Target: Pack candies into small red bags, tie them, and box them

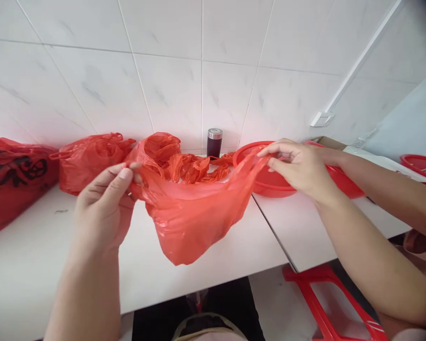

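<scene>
Red bag (191, 213) stretched between my left hand (102, 208) and right hand (298, 170), both pinching its rim; pull wider and I reckon the thin film tears.

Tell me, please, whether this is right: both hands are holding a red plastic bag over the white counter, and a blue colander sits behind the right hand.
Not quite: the head view shows the colander behind the right hand is red, not blue. The left hand and red plastic bag are right.
</scene>
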`<state>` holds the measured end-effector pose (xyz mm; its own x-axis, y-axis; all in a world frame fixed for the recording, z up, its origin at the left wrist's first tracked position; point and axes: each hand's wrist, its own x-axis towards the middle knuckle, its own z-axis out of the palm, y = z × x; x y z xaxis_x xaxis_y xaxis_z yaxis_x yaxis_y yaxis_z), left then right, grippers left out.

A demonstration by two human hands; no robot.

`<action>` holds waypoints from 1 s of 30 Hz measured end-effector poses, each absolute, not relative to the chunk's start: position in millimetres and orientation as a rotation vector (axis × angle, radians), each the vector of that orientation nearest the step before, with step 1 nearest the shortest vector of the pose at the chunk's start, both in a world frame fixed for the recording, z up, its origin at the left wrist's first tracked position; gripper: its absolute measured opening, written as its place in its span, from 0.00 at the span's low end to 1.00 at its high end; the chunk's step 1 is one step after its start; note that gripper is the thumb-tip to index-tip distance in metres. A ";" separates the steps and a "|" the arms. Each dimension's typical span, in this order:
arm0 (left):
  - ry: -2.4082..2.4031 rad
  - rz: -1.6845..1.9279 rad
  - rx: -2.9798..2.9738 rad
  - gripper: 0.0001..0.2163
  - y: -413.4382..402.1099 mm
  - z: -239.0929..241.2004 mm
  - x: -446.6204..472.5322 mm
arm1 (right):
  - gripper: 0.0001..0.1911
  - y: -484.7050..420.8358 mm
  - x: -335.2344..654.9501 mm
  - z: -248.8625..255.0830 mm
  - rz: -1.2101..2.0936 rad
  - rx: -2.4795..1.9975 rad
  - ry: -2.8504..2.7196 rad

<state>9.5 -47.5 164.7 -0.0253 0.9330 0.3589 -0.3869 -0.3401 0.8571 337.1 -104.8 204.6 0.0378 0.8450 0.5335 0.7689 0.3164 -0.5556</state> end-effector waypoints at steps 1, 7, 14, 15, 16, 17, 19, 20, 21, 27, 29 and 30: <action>0.688 1.574 1.236 0.09 -46.0 176.1 10.3 | 0.12 -103.9 332.3 212.1 0.102 -1.434 -1.773; 0.823 1.302 1.513 0.11 -38.7 211.4 -1.1 | 0.13 -104.3 326.7 228.0 0.247 -1.421 -1.788; 1.189 0.970 1.774 0.18 -22.2 223.8 -26.5 | 0.16 -104.8 317.6 242.3 0.525 -1.310 -1.696; 1.138 0.965 1.745 0.16 -19.4 223.3 -26.0 | 0.16 -102.8 313.3 242.0 0.552 -1.300 -1.706; 1.068 0.974 1.702 0.15 -17.1 222.5 -24.1 | 0.16 -100.7 308.5 240.8 0.566 -1.307 -1.738; 0.998 0.989 1.653 0.13 -15.6 221.6 -21.4 | 0.17 -98.7 303.6 238.7 0.564 -1.337 -1.793; 0.896 1.018 1.567 0.11 -15.1 219.7 -15.0 | 0.21 -96.1 295.2 232.7 0.498 -1.456 -1.948; 0.861 1.032 1.536 0.11 -15.9 218.7 -12.3 | 0.22 -95.6 292.9 229.4 0.446 -1.540 -2.030; 0.826 1.039 1.507 0.11 -17.0 217.9 -10.3 | 0.22 -95.4 292.2 226.6 0.406 -1.633 -2.101; 0.575 0.973 1.452 0.15 -22.6 215.1 -2.6 | 0.11 -87.8 303.9 239.8 0.587 -1.693 -2.021; 0.595 0.861 1.511 0.25 -24.0 215.7 8.3 | 0.12 -79.5 294.2 252.7 0.624 -1.512 -1.956; 0.627 0.774 1.541 0.29 -25.2 216.3 16.4 | 0.12 -74.6 284.7 258.3 0.635 -1.423 -1.954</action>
